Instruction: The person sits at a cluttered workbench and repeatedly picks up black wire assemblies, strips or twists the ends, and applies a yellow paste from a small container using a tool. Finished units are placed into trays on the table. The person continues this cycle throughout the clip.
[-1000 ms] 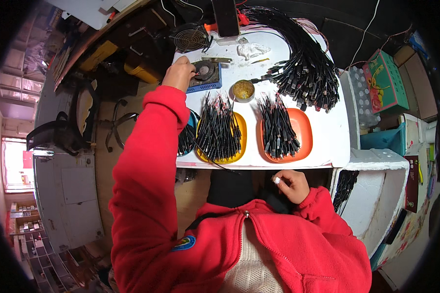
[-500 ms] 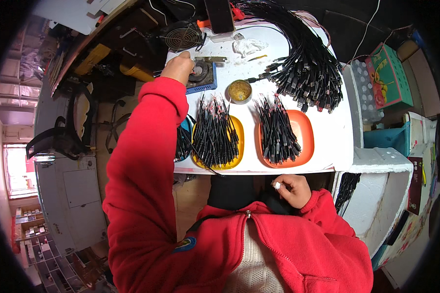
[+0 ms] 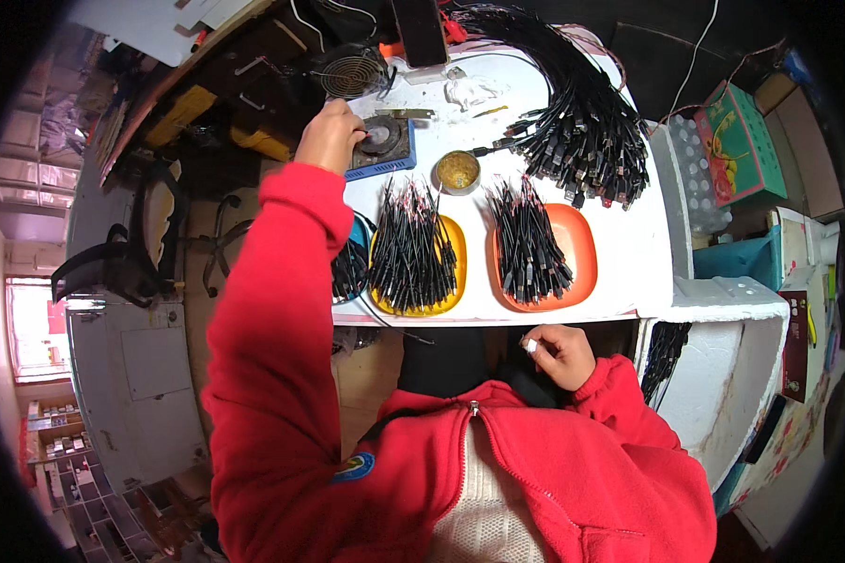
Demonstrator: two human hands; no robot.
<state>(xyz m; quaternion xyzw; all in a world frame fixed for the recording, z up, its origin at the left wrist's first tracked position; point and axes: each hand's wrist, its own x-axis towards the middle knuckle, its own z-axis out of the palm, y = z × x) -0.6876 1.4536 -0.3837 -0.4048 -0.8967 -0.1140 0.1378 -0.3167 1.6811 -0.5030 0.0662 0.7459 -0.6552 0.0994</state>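
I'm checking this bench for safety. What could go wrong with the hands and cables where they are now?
1. The left hand reaches across to the blue-based device at the far edge; the red sleeve passes close over the yellow tray of black cable pieces and might drag some off.
2. The big cable bundle lies loose near the small brass-coloured pot; a snag could tip it.
3. The right hand is below the table edge, pinching something small that may drop.

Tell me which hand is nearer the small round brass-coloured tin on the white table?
The left hand, reaching out beside the blue-edged device just left of the tin. The right hand rests near the body, below the table's front edge.
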